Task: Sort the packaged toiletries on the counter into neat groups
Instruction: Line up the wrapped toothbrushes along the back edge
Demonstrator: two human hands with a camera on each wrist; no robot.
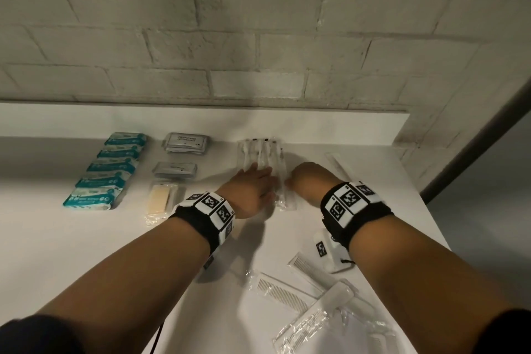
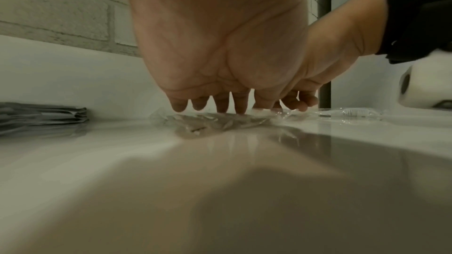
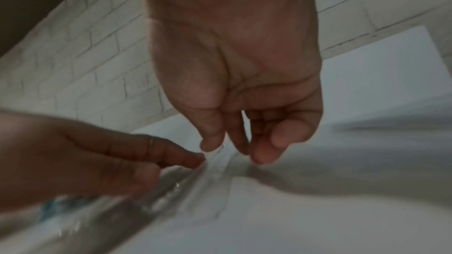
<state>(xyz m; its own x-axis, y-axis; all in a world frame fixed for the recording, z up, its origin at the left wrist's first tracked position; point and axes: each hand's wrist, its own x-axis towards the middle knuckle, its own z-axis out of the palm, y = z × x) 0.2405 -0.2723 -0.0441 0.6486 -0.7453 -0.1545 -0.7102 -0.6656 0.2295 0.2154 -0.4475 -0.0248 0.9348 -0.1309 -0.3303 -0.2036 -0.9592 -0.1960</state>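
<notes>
Head view: along the back edge of the worktop the sorting is mostly done. Teal packets run in a column near the left, grey sachets and a soap bar form the next column, and clear-wrapped toothbrushes lie side by side toward the middle. The left hand rests flat on that toothbrush group, fingers straight, probably to steady it while the right hand nudges one wrapped toothbrush against its side. Loose combs wait near the front right corner.

Left wrist view: straight fingertips press down on crinkled wrappers.

Right wrist view: blurred; the fingers curl, thumb close to them, at the wrapper's edge. I cannot tell whether they pinch it.
</notes>
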